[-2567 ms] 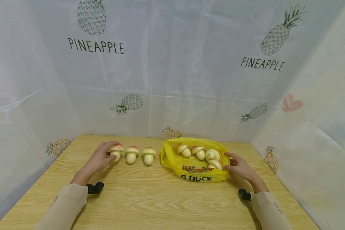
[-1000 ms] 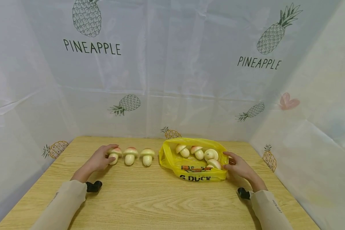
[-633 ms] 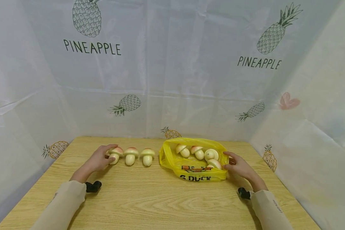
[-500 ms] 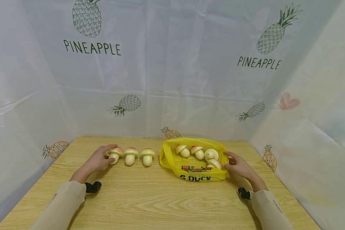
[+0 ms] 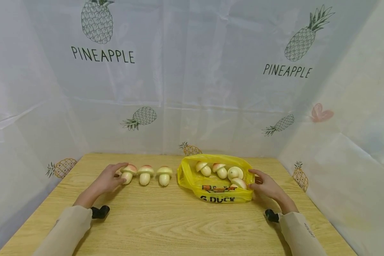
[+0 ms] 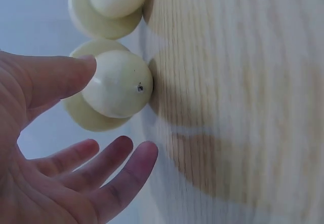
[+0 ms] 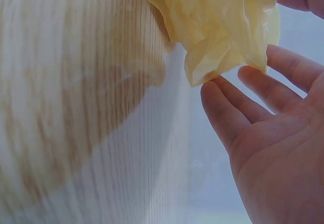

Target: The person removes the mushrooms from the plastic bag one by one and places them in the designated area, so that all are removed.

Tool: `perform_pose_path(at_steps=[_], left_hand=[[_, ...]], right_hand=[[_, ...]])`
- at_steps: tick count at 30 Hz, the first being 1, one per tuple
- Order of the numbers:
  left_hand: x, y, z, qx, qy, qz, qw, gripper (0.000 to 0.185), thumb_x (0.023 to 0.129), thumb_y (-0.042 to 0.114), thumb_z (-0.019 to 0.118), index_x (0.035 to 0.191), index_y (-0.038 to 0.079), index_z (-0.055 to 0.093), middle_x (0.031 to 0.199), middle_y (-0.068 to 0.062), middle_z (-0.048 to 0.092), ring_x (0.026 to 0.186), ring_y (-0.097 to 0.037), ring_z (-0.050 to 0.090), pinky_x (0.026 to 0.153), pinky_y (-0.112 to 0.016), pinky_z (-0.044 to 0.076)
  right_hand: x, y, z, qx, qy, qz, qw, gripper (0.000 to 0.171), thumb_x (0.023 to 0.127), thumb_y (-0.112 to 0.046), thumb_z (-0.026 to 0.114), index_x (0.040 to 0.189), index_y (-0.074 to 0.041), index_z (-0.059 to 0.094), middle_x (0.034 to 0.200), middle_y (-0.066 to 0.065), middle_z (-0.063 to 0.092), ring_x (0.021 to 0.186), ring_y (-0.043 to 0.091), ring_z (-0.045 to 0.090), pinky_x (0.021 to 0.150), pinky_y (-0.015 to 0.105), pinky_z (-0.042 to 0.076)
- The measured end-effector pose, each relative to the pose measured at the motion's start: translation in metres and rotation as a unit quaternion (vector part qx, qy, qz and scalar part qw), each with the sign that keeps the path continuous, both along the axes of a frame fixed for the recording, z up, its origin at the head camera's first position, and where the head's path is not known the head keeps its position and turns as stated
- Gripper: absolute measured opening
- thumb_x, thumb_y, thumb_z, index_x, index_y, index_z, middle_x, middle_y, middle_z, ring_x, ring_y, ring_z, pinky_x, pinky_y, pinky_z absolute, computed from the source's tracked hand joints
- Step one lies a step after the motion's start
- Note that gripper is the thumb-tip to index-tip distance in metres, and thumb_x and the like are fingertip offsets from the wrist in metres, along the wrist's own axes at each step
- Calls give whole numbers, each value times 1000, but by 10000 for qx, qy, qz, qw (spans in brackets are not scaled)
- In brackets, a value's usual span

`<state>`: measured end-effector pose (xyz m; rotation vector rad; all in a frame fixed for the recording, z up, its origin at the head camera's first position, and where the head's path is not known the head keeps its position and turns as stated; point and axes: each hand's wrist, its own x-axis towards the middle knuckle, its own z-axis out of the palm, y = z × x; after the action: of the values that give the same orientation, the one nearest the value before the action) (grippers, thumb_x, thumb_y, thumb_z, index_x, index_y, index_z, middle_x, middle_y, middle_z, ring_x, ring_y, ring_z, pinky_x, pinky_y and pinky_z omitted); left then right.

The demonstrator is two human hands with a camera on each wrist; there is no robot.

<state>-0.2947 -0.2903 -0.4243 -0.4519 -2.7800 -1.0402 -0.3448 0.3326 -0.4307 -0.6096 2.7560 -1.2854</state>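
Near the far-left corner of the counter [image 5: 179,227], the left hand [image 5: 107,179] spreads loosely beside the leftmost mushroom [image 5: 129,175]; the right hand [image 5: 266,185], outstretched, touches the yellow bag [image 5: 217,193] toward the right edge.

At the left, the mushrooms [image 5: 164,180] are looking smooth and softly glossy, catching small highlights. At the right, the bag [image 5: 186,175] is showing thin, crinkled, shiny plastic film. The table [image 5: 166,227] is displaying wood grain with a low sheen. At the far side, the sheeting [image 5: 208,74] is looking creased and faintly glossy. Near, the sleeves [image 5: 67,228] are looking like matt cloth.
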Motion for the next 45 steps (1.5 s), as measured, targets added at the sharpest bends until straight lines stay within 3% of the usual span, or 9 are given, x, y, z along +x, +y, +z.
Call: perform_pose_path(at_steps=[8,15,24,36,45], left_hand=[[24,7,2,-219,493,103,9985,60,89,6,67,142,1,41,128,-32,37,106,-48,50,80,-54,49],[38,26,10,-395,919,-96,9949,56,87,5,69,138,2,47,124,-28,43,101,-41,53,69,-41,52],[37,59,9,-465,1315,-491,9890,53,84,6,73,134,4,53,121,-19,48,97,-33,55,72,-41,50],[35,104,13,-575,1003,-934,9889,50,89,14,69,136,11,52,124,-10,49,100,-27,56,75,-39,50],[30,138,21,-504,1158,-1392,9822,45,92,16,65,135,11,52,123,-8,51,103,-25,56,78,-38,50]], right_hand=[[0,0,-1,-35,-32,11,10000,71,90,-20,67,147,-1,30,149,28,27,130,49,34,97,54,42],[-1,1,-2,-42,4,-8,10000,71,90,-20,67,147,-2,31,148,28,29,129,49,36,96,53,43],[0,-1,-1,-21,-3,-39,10000,70,90,-19,66,147,-1,31,148,28,29,129,49,36,96,54,42],[-1,-1,1,-49,-91,-69,9999,70,89,-18,66,147,-1,31,148,27,28,130,49,36,97,54,42],[1,-3,2,-41,-29,-67,10000,69,90,-17,66,147,1,31,148,29,28,129,50,36,96,53,43]])
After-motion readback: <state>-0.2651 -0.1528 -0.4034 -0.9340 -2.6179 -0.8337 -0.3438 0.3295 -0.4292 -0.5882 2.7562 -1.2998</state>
